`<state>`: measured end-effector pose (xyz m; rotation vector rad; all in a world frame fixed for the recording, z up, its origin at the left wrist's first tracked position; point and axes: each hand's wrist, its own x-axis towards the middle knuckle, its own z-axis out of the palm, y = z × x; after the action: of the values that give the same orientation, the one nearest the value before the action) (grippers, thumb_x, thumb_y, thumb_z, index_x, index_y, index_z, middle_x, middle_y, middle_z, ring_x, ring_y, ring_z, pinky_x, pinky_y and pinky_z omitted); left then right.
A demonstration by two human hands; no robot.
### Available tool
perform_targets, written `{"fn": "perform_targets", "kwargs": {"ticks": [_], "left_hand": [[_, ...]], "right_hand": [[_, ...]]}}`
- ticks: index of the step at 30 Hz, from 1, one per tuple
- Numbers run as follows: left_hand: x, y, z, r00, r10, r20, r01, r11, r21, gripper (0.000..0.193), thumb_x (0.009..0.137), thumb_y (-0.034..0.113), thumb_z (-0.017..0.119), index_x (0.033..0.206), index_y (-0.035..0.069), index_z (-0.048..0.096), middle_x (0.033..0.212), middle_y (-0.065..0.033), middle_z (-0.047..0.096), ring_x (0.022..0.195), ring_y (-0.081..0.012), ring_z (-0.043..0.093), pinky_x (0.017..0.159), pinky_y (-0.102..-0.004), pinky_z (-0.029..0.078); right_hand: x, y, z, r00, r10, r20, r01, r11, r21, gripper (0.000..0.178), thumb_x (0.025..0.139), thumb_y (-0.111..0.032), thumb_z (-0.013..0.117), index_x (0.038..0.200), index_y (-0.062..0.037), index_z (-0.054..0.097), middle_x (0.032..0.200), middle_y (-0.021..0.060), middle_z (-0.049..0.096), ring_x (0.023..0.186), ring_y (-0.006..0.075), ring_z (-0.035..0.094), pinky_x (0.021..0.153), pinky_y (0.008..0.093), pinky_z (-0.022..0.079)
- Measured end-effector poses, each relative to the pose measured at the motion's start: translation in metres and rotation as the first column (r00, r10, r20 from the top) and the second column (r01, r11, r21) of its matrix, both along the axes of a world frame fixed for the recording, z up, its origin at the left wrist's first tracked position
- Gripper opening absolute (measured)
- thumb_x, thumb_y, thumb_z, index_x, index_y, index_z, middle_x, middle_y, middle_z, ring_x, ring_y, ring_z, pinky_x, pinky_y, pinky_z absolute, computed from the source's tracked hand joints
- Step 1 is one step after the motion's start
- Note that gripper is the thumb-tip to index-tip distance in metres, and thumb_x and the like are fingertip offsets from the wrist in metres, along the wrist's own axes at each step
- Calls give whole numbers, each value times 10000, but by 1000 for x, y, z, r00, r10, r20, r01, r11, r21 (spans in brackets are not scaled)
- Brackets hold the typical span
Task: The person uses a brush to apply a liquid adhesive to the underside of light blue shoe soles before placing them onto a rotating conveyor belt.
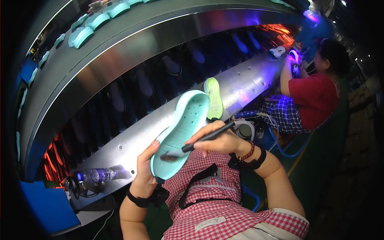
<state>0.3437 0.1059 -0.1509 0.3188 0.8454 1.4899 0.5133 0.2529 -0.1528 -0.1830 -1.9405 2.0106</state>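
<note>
A light teal shoe sole (187, 120) is held up in front of me, its hollow inner side with small holes facing up. My left hand (145, 168) is closed on the sole's left edge near the heel. In my right hand (224, 141) is a black-handled brush (210, 137), and the fingers are wrapped round its handle. The brush's bristles (171, 155) touch the inside of the sole at the heel. Past the toe end, a yellow-green sole (215, 99) lies on the metal ledge (154, 127).
Behind the ledge runs a dark heated tunnel with more soles (145, 83) and orange glow at both ends. Teal soles (81, 37) lie on the upper belt (132, 17). A clear bottle (105, 173) lies at left. A co-worker in red (316, 98) sits at right under violet light.
</note>
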Motion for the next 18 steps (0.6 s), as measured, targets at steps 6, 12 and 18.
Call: {"fn": "perform_targets", "kwargs": {"ticks": [6, 12, 18], "left_hand": [[-4, 5, -15, 993, -6, 122, -2, 998, 66, 554, 846, 280, 455, 1280, -42, 329, 1153, -245, 499, 966, -354, 581, 784, -480, 518], [-14, 4, -35, 960, 66, 271, -78, 996, 36, 547, 872, 318, 437, 1268, -51, 358, 1184, -234, 502, 1024, -362, 553, 854, -514, 471], [-7, -14, -51, 963, 132, 236, -146, 988, 43, 535, 886, 299, 413, 1268, -70, 350, 1192, -235, 497, 1023, -368, 550, 895, -490, 439]], "right_hand": [[-4, 19, -24, 951, -310, -3, 310, 949, -52, 174, 805, -62, 595, 947, 31, 634, 646, 54, 607, 483, 62, 521, 455, 172, 424], [-24, 11, -34, 828, -561, -16, 561, 827, 33, 178, 803, -52, 593, 963, 10, 640, 670, 42, 602, 469, 60, 503, 445, 179, 412], [-17, -17, -38, 818, -573, -54, 576, 816, 53, 161, 793, -18, 597, 944, 34, 623, 664, 54, 567, 398, 69, 454, 371, 200, 347]]}}
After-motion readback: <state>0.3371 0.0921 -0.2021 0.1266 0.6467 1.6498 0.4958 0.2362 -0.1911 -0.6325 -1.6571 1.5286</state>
